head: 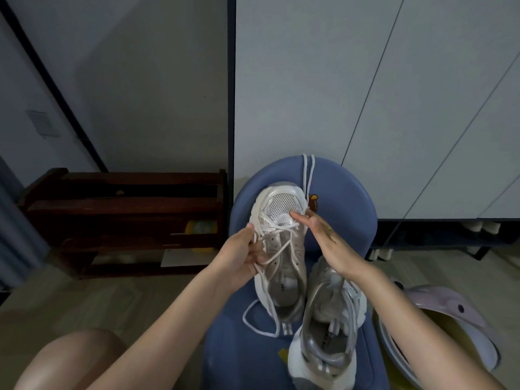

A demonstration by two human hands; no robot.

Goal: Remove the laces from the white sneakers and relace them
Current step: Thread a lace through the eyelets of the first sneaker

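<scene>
We pinch the lace (277, 253) in our left hand (239, 256) beside the sneaker (281, 240), toe pointing away, while our right hand (323, 237), fingers straight, rests nearer its toe.

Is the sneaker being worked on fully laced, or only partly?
Partly laced: the lace crosses only the lower eyelets of the sneaker; loose ends trail onto the blue seat.

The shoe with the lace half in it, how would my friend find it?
Look for the round blue cushioned seat in the middle. Two white mesh sneakers lie on it; pick the farther, left sneaker between the left hand and right hand. Only it has a white lace crossing its front and trailing off; the nearer sneaker lies untouched.
</scene>
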